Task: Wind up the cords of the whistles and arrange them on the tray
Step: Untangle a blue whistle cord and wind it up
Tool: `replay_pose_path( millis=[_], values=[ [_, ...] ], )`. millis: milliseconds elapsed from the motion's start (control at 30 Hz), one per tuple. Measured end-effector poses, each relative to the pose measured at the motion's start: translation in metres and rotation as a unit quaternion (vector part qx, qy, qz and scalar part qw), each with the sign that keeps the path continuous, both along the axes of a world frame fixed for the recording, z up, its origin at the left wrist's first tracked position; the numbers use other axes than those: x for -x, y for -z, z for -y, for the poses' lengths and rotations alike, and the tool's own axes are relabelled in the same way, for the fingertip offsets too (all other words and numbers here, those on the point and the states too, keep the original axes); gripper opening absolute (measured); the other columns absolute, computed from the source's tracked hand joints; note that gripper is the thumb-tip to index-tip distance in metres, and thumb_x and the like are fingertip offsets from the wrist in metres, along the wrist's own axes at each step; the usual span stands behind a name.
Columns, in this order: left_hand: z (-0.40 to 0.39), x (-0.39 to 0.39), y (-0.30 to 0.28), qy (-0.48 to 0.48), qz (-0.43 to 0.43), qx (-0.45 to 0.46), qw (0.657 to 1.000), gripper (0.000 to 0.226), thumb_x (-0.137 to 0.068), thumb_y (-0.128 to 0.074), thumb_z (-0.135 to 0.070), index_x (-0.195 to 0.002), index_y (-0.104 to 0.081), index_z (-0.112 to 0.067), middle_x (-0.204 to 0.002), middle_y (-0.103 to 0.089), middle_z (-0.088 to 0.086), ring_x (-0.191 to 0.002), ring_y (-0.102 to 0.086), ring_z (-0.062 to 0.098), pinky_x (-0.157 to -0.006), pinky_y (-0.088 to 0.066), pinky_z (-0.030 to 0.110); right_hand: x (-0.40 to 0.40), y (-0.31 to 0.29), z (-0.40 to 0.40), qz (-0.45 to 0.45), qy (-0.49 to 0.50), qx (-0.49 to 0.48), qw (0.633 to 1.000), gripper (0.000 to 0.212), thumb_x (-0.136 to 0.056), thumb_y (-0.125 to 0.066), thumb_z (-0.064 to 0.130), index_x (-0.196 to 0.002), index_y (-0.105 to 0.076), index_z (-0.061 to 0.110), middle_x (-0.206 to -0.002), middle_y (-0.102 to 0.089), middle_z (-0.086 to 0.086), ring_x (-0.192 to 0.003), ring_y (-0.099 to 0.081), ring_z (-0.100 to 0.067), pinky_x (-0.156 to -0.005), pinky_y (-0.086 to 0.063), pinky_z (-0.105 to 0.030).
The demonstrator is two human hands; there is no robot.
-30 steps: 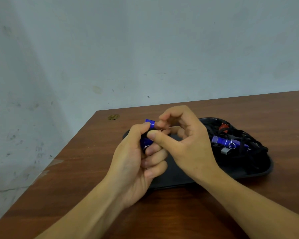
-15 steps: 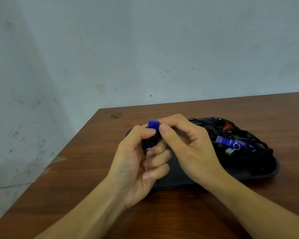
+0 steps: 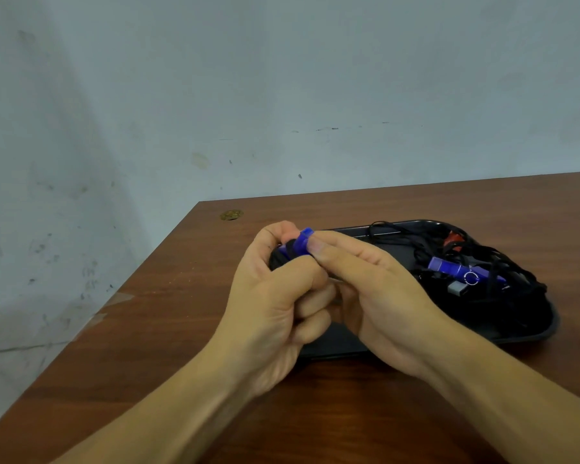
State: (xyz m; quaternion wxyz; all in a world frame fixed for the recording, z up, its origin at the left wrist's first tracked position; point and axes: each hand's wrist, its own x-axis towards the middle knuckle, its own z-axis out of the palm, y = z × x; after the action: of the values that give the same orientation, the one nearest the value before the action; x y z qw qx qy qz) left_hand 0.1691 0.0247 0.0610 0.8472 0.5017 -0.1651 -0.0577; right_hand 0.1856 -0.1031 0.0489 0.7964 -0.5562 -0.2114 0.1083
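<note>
the left hand [image 3: 275,296] gripped a blue whistle [image 3: 300,244] above the near left part of the black tray [image 3: 546,329], its fingers [image 3: 315,289] curled round the body and what appeared to be dark cord wrapped on it. the right hand [image 3: 375,296] pinched the upper end of the same whistle between thumb and forefinger. the cord itself was mostly hidden by the hands, so the number of turns could not be told.

judged step: finishing the winding of this whistle's cord. to do it well, the left hand should hold the body steady while the right hand lays each turn tight and side by side, then tucks the loose end under a turn so it does not spring free.

on the far right of the tray lay a tangle of black cords [image 3: 516,283] with another blue whistle [image 3: 456,267] and a red piece [image 3: 454,236] in it. the wound whistle should be set on the bare left part of the tray, apart from that tangle. the tray rested on a brown wooden surface [image 3: 148,329].
</note>
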Motion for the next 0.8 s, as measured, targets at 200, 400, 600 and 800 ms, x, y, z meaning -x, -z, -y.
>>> replay_pose_path(
  millis=[200, 400, 600, 800],
  values=[
    [0.0, -0.004, 0.0, 0.014, 0.02, -0.048, 0.999, 0.043, -0.073, -0.053, 0.005, -0.109, -0.054, -0.017, -0.057, -0.028, 0.006, -0.036, -0.022, 0.012, -0.035, -0.019, 0.017, -0.002, -0.004, 0.006, 0.013, 0.006, 0.01, 1.0, 0.03, -0.093, -0.057, 0.026, -0.117, -0.073, 0.018, -0.086, -0.072, 0.001, -0.077, -0.067, -0.01, -0.072, -0.056, -0.027],
    [-0.012, -0.022, -0.001, 0.015, 0.093, -0.185, 0.978, 0.066, -0.075, -0.07, -0.002, -0.129, -0.047, -0.033, -0.074, -0.059, 0.008, -0.053, -0.055, 0.021, -0.05, -0.052, 0.036, -0.008, -0.014, 0.019, 0.129, 0.101, 0.093, 0.982, 0.02, -0.094, -0.059, 0.017, -0.104, -0.076, 0.017, -0.092, -0.077, 0.002, -0.083, -0.072, -0.01, -0.076, -0.055, -0.021],
    [-0.016, -0.034, 0.006, -0.122, 0.205, -0.345, 0.908, 0.042, -0.084, -0.075, -0.017, -0.119, -0.053, -0.024, -0.103, -0.066, 0.002, -0.079, -0.07, 0.021, -0.069, -0.061, 0.042, -0.011, -0.012, 0.025, 0.194, 0.125, 0.21, 0.95, 0.026, -0.098, -0.057, 0.004, -0.108, -0.075, 0.021, -0.103, -0.075, 0.009, -0.095, -0.07, -0.007, -0.08, -0.055, -0.021],
    [-0.017, -0.033, 0.01, -0.112, 0.263, -0.399, 0.871, 0.042, -0.082, -0.075, -0.028, -0.117, -0.052, -0.03, -0.101, -0.065, -0.009, -0.09, -0.067, 0.013, -0.075, -0.057, 0.035, -0.009, -0.015, 0.041, 0.224, 0.113, 0.279, 0.927, 0.022, -0.092, -0.068, 0.011, -0.11, -0.074, 0.021, -0.099, -0.074, 0.007, -0.09, -0.069, -0.013, -0.083, -0.056, -0.027]
  ],
)
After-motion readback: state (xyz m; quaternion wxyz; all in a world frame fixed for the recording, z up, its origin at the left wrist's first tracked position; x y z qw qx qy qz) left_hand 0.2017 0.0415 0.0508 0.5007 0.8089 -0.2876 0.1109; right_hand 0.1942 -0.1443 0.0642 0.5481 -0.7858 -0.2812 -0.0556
